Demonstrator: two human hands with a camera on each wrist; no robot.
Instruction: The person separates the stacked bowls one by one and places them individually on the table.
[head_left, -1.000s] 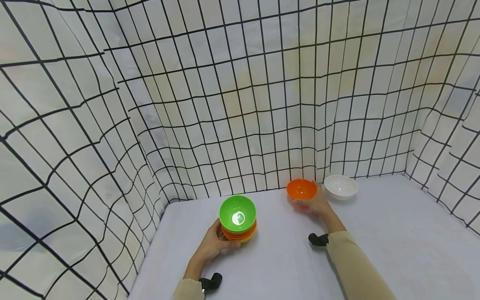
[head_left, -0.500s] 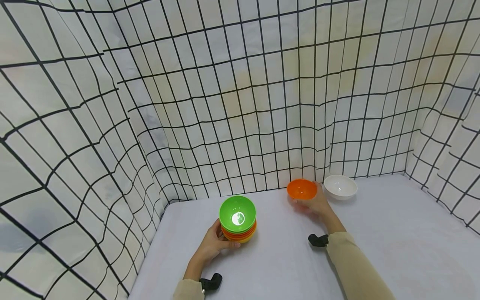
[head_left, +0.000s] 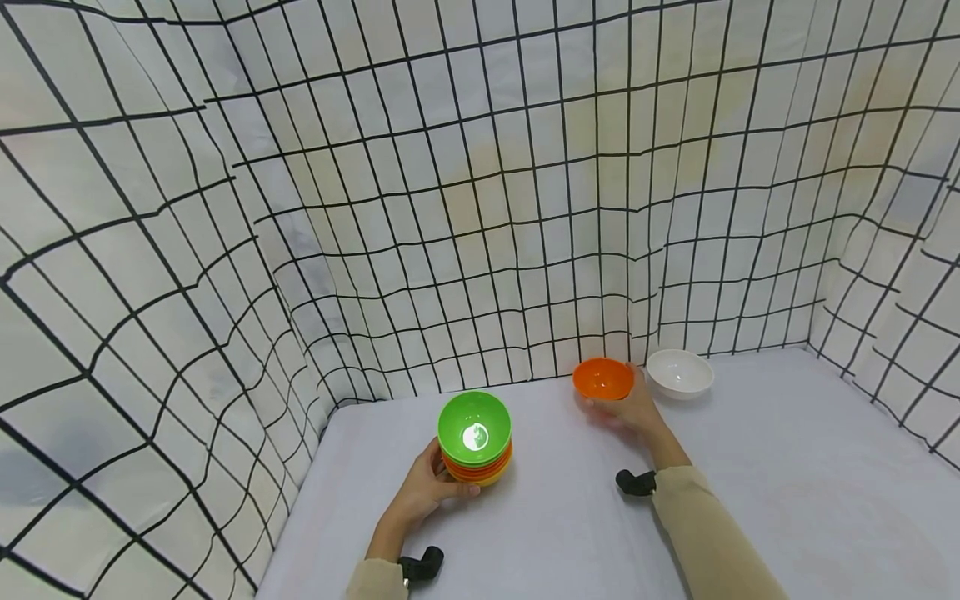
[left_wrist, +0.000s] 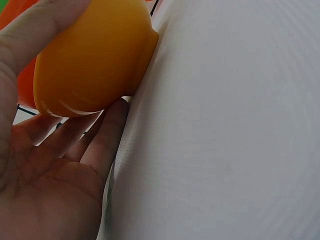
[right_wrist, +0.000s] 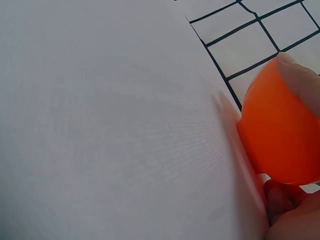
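A stack of nested bowls stands on the left half of the table, with a green bowl [head_left: 475, 427] on top, orange ones beneath and a yellow bowl [left_wrist: 100, 55] at the bottom. My left hand [head_left: 427, 487] holds this stack from its left and near side, thumb and fingers around the lower bowls. Farther back, my right hand [head_left: 632, 406] grips a single orange bowl [head_left: 603, 379] by its right and near side. In the right wrist view the thumb [right_wrist: 300, 85] lies on the orange bowl's wall, and the fingers are partly hidden below it.
A white bowl [head_left: 680, 374] stands at the back, just right of the right hand. The table [head_left: 555, 517] has a white cloth. A white curtain with a black grid [head_left: 480, 208] rises along the back and both sides, close behind the orange and white bowls.
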